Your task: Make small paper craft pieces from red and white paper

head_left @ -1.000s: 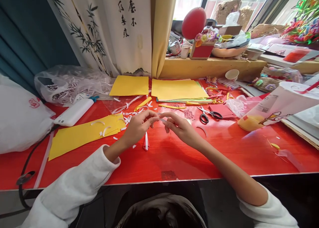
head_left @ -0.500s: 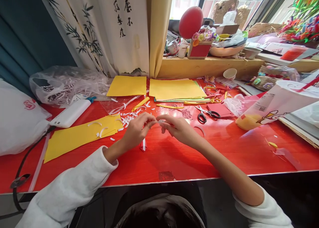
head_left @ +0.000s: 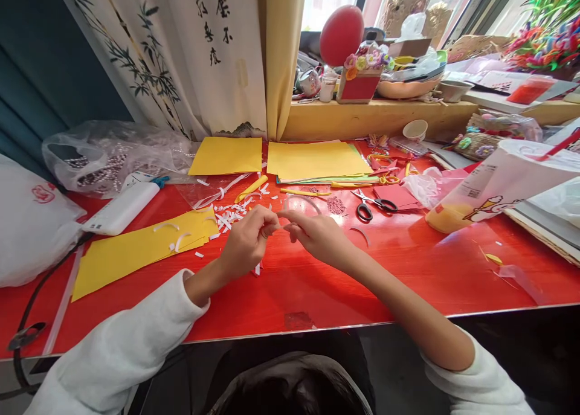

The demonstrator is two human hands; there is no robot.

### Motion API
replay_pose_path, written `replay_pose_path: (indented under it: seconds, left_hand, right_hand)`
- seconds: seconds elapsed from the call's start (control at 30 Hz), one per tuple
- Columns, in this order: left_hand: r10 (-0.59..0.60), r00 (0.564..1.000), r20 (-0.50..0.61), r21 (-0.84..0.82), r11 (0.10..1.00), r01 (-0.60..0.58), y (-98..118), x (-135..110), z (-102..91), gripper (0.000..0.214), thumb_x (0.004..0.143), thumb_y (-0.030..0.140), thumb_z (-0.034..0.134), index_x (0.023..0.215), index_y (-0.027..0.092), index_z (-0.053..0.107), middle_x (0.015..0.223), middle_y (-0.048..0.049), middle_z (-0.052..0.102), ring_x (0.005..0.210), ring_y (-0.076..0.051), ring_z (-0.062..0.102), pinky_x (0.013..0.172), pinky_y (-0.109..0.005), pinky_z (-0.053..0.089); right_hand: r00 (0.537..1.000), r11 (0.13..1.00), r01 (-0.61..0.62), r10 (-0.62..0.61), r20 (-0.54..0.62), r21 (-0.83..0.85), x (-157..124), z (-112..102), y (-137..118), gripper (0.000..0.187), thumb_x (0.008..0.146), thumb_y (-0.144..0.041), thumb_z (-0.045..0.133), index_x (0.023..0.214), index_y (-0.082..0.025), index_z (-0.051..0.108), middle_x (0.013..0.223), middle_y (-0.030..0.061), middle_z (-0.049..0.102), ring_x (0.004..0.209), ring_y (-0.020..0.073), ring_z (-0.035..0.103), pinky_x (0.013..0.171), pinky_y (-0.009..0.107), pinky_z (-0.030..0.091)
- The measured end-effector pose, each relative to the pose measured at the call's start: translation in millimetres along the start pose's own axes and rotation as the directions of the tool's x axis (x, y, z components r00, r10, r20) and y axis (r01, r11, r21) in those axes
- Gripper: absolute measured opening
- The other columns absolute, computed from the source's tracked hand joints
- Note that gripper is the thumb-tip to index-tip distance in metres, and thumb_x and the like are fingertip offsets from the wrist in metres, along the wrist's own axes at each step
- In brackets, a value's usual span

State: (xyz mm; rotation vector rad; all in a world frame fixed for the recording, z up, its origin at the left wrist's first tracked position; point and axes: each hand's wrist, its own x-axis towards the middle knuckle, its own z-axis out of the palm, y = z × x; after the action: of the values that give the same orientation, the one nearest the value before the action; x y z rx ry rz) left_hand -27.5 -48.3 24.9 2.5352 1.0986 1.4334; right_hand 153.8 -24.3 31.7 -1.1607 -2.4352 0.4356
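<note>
Left hand (head_left: 249, 241) and right hand (head_left: 321, 238), fingertips close together, grip indiscernible; white paper scraps (head_left: 226, 219) just beyond the left, black-handled scissors (head_left: 370, 202) beyond the right.

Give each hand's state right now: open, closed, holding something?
Left bare hand: closed in a pinch over the glossy red tabletop; anything held is hidden.
Right bare hand: fingers curled; whether they close on anything cannot be told.

at frame center, space is taken by the left hand (head_left: 247, 241) and right hand (head_left: 321, 237); below, open room is offered by the red tabletop (head_left: 326, 300). at right, passage is hindered by a cup (head_left: 502, 179); right of center, by scissors (head_left: 371, 202); left of center, by paper scraps (head_left: 229, 215).
</note>
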Motion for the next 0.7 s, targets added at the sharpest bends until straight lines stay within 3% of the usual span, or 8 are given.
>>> replay_pose_path:
  seconds: [0.13, 0.27, 0.33, 0.4, 0.5, 0.6, 0.7]
  left_hand:
    - [0.072, 0.996, -0.053, 0.012, 0.997, -0.071, 8, 2, -6.0, 0.014, 0.086, 0.004, 0.048, 0.084, 0.018, 0.049, 0.076, 0.0007, 0.055, 0.07, -0.009, 0.053, 0.065, -0.019, 0.045]
    - [0.048, 0.99, -0.133, 0.035, 0.998, -0.044, 6, 6, -12.8, 0.009, 0.086, 0.009, 0.054, 0.088, 0.017, 0.053, 0.078, 0.0007, 0.059, 0.072, -0.008, 0.055, 0.068, -0.02, 0.046]
    - [0.043, 0.986, -0.159, 0.029, 0.999, -0.039, 4, 7, -14.6, 0.005, 0.086, 0.012, 0.055, 0.088, 0.017, 0.054, 0.078, 0.0009, 0.059, 0.07, -0.008, 0.055, 0.067, -0.02, 0.046]
    - [0.013, 0.985, -0.173, -0.009, 1.0, -0.015, 3, 6, -15.5, 0.002, 0.087, 0.015, 0.055, 0.088, 0.017, 0.055, 0.079, 0.0009, 0.059, 0.068, -0.007, 0.054, 0.066, -0.02, 0.046]
    - [-0.144, 0.976, -0.166, -0.134, 0.983, 0.123, 3, 7, -17.0, 0.012, 0.091, 0.021, 0.05, 0.098, 0.019, 0.059, 0.083, 0.0003, 0.059, 0.064, -0.006, 0.054, 0.065, -0.02, 0.046]
    - [-0.359, 0.913, -0.193, -0.305, 0.906, 0.292, -1, 10, -20.4, 0.026, 0.093, 0.03, 0.047, 0.116, 0.023, 0.057, 0.087, -0.0003, 0.057, 0.061, -0.006, 0.054, 0.062, -0.021, 0.047]
    - [-0.464, 0.853, -0.238, -0.389, 0.851, 0.353, -9, 14, -23.6, 0.03, 0.092, 0.037, 0.048, 0.118, 0.023, 0.055, 0.089, -0.0012, 0.056, 0.059, -0.006, 0.052, 0.059, -0.022, 0.045]
  right_hand:
    - [0.998, 0.984, 0.039, -0.047, 0.043, 0.172, 1, 1, 7, 0.037, 0.092, -0.016, 0.043, 0.128, -0.019, 0.051, 0.066, -0.0011, 0.061, 0.06, 0.0118, 0.053, 0.062, 0.025, 0.039]
    - [0.998, 0.892, 0.069, -0.056, -0.042, 0.446, -1, -4, 5, 0.051, 0.089, -0.032, 0.055, 0.137, -0.023, 0.04, 0.06, -0.0054, 0.047, 0.056, 0.0113, 0.046, 0.058, 0.025, 0.039]
    - [0.995, 0.849, 0.091, -0.059, -0.079, 0.52, -2, -6, 4, 0.062, 0.089, -0.034, 0.055, 0.143, -0.023, 0.028, 0.065, -0.0044, 0.048, 0.059, 0.0122, 0.046, 0.058, 0.027, 0.039]
    - [0.991, 0.824, 0.126, -0.08, -0.107, 0.553, -3, -7, 3, 0.06, 0.093, -0.032, 0.048, 0.145, -0.022, 0.022, 0.07, -0.002, 0.052, 0.065, 0.0135, 0.049, 0.064, 0.029, 0.041]
    - [0.988, 0.83, 0.146, -0.093, -0.125, 0.539, -3, -10, 4, 0.051, 0.096, -0.028, 0.04, 0.144, -0.019, 0.023, 0.074, 0.0005, 0.06, 0.074, 0.0152, 0.053, 0.076, 0.034, 0.042]
    - [0.99, 0.844, 0.13, -0.086, -0.109, 0.52, -3, -11, 5, 0.049, 0.096, -0.025, 0.039, 0.142, -0.018, 0.025, 0.075, 0.0009, 0.063, 0.076, 0.0159, 0.054, 0.08, 0.037, 0.041]
    - [0.993, 0.831, 0.109, -0.071, -0.091, 0.545, -2, -11, 7, 0.049, 0.095, -0.024, 0.04, 0.142, -0.019, 0.026, 0.076, 0.0016, 0.064, 0.073, 0.0157, 0.054, 0.076, 0.036, 0.043]
